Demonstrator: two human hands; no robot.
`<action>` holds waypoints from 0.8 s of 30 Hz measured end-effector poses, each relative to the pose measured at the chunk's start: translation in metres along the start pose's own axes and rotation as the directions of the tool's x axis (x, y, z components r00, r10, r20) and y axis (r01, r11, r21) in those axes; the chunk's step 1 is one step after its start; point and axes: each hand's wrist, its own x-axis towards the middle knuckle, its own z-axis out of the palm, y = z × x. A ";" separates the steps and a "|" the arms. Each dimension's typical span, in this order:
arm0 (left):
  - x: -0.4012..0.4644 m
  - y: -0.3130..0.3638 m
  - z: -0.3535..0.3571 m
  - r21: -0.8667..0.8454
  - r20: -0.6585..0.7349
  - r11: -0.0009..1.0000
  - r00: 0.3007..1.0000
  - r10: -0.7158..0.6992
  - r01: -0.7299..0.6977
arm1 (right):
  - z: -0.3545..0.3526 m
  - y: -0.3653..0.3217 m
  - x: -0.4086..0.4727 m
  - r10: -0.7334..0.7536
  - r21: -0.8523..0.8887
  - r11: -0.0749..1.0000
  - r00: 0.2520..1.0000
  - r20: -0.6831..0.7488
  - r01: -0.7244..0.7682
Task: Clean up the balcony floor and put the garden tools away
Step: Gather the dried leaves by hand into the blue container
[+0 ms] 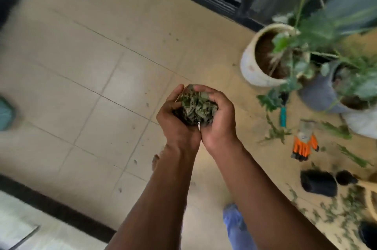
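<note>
I see dull grey-green leaves [193, 109] cupped in both hands. Floor tiles [81, 66] beige with thin dark grout lines. Big pot [253, 68] cream-white with a pinkish smudge, brown soil inside. Second pot [318, 94] grey-blue. Gloves [305, 145] orange, grey and black. Tool handle [283, 116] teal. Small tubs [318, 185] black, I think — blurry. Trouser leg [234, 223] blue.

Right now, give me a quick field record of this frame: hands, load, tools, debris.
left hand: cupped round leaf pile, beside the right
right hand: cupped round same pile
load: clump of dry leaves, held above the tiled floor
tools on floor: orange-and-grey gloves, teal-handled tool, black brush
debris left: leaf clippings at lower right
plants: white pot, grey pot
</note>
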 end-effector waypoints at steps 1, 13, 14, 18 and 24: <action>0.007 0.023 0.003 -0.013 0.006 1.000 1.000 0.015 -0.014 | 0.026 0.004 0.000 -0.003 -0.021 1.000 1.000 0.026 0.003; 0.120 0.214 0.062 -0.235 -0.016 0.961 0.989 0.149 -0.149 | 0.244 0.039 0.098 0.018 -0.144 0.990 0.972 0.234 0.017; 0.130 0.225 0.069 -0.260 -0.030 0.954 0.989 0.147 -0.150 | 0.258 0.040 0.110 0.033 -0.133 0.991 0.971 0.236 -0.001; 0.169 0.275 0.100 -0.337 -0.035 0.928 0.987 0.154 -0.157 | 0.317 0.038 0.151 0.103 -0.086 0.993 0.956 0.276 -0.082; 0.218 0.341 0.154 -0.431 -0.065 0.887 0.986 0.152 -0.165 | 0.405 0.020 0.205 0.208 -0.106 0.977 0.933 0.294 -0.184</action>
